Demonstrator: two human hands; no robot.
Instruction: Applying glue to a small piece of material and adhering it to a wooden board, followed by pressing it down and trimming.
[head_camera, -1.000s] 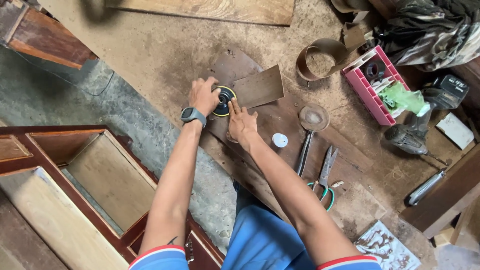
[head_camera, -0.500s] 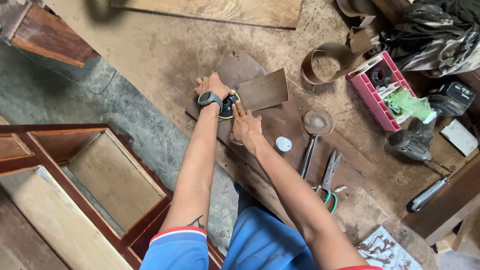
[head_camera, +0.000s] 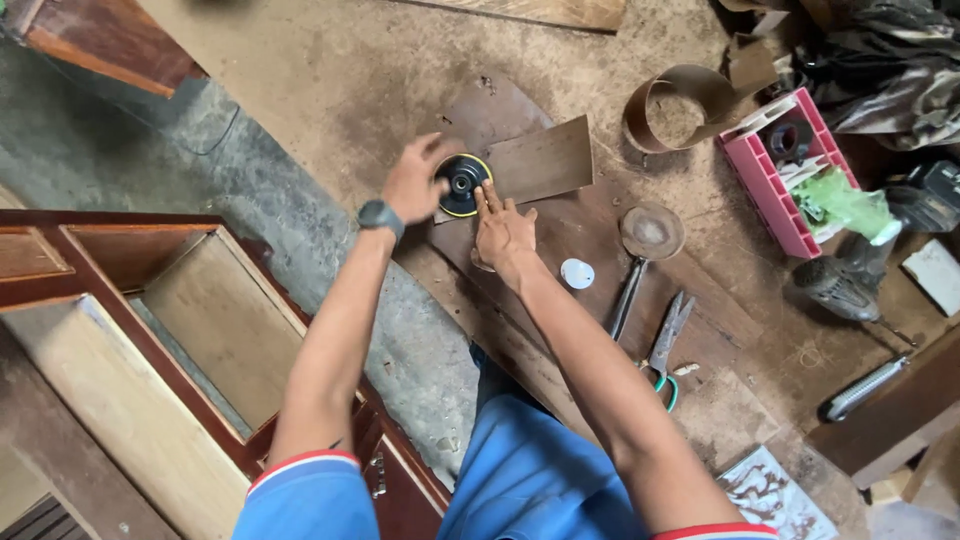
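Disc (head_camera: 461, 184), one, black, yellow-rimmed: left hand (head_camera: 415, 180) cups it, right hand (head_camera: 503, 229) fingers spread beside. Right of hands: one pink tray (head_camera: 768, 183).

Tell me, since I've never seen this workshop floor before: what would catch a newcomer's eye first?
At the centre, the left hand grips a black round pad with a yellow rim, while the right hand rests its fingers beside it on a brown sheet. Far right, a bright pink tray with green stuff stands out against the dusty floor. Lower left, a red-brown wooden cabinet frame lies open.
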